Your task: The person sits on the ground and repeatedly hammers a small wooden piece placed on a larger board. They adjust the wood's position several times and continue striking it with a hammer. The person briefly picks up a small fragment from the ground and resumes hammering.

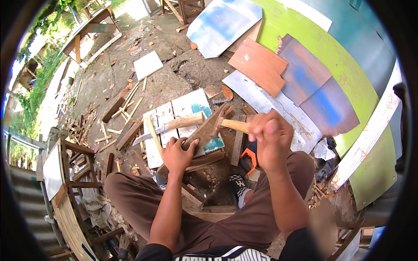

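Observation:
My right hand point(271, 137) is closed around the light wooden handle of a hammer point(235, 125). Its rusty head is at the upper end of a brown wooden plank point(204, 130); I cannot tell whether they touch. Gripping the plank's lower end, thumb on one side, is my left hand point(177, 155). The plank slants over a low white slatted board point(163, 112) with teal paint patches. Across that board lies a large knife point(172, 125) with a pale wooden handle, beside a thin wood strip point(153, 135). A handsaw with an orange-edged grip point(248, 160) rests near my right foot.
Wood offcuts point(126, 132) and thin sticks litter the ground at left, near a wooden frame point(80, 185). Painted sheets lie at right: a reddish-brown panel point(258, 65), a green sheet point(322, 48) and a white-blue board point(224, 24). A white square point(148, 65) lies farther off.

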A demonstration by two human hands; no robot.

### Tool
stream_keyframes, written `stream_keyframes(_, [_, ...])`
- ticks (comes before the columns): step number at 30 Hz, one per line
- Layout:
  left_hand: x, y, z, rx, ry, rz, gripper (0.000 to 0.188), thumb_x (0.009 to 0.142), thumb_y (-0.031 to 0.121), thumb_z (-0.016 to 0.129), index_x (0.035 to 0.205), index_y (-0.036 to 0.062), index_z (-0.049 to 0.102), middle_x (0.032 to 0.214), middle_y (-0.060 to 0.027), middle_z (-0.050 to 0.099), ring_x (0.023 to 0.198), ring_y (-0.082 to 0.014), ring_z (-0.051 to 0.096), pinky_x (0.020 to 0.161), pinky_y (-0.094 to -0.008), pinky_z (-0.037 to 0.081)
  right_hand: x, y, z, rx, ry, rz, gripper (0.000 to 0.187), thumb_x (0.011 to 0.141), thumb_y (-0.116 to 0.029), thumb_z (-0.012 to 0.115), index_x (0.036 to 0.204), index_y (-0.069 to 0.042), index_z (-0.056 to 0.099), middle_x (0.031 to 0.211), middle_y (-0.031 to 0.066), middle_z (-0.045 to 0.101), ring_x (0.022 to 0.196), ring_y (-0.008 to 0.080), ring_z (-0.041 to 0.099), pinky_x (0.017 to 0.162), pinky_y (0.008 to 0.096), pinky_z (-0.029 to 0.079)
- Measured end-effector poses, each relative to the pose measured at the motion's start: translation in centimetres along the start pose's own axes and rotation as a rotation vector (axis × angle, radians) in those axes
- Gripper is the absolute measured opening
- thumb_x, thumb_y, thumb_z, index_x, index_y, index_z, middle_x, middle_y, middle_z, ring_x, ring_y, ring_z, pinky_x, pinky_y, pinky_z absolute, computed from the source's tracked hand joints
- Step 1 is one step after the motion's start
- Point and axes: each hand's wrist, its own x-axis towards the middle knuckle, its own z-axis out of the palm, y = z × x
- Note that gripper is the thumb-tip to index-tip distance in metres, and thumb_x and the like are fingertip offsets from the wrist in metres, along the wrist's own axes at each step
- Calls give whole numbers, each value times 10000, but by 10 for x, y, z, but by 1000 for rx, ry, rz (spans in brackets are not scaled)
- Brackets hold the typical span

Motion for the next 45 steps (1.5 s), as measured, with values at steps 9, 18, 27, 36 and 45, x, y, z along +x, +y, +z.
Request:
stream_keyframes(9, [7, -3, 0, -25, -7, -37, 566, 874, 665, 738, 1024, 128, 836, 913, -82, 718, 898, -302, 702, 881, -441, 479, 94, 11, 6, 98, 518, 118, 439, 1067, -269, 646, 688, -109, 496, 503, -27, 382, 420, 99, 341, 508, 319, 393])
stream_keyframes(18, [4, -6, 3, -25, 44, -58, 547, 862, 659, 751, 1003, 138, 836, 919, -77, 726, 934, -292, 702, 865, -449, 485, 108, 27, -35, 371, 1086, 372, 334, 1076, -291, 593, 807, -152, 451, 557, -27, 323, 454, 138, 335, 546, 362, 399])
stream_keyframes(27, [9, -11, -1, -81, -30, -108, 508, 842, 634, 780, 1011, 158, 833, 915, -67, 723, 933, -277, 702, 874, -442, 474, 69, 32, -19, 431, 790, 433, 321, 1027, -315, 657, 824, -156, 467, 541, -44, 296, 445, 119, 295, 534, 333, 352])
stream_keyframes(36, [12, -2, -3, -118, 2, -106, 531, 832, 647, 792, 1003, 146, 837, 922, -76, 730, 899, -294, 700, 898, -428, 481, 22, -19, -111, 46, 515, 106, 449, 1115, -388, 507, 760, -113, 515, 477, -39, 295, 407, 109, 295, 515, 306, 372])
stream_keyframes(45, [15, -6, 6, -242, 79, -91, 441, 872, 518, 822, 1010, 98, 827, 900, -88, 735, 849, -295, 700, 867, -420, 496, -111, 112, -202, -1086, 298, 337, 506, 1074, -335, 633, 712, 19, 628, 591, 65, 571, 565, 128, 507, 558, 368, 402])
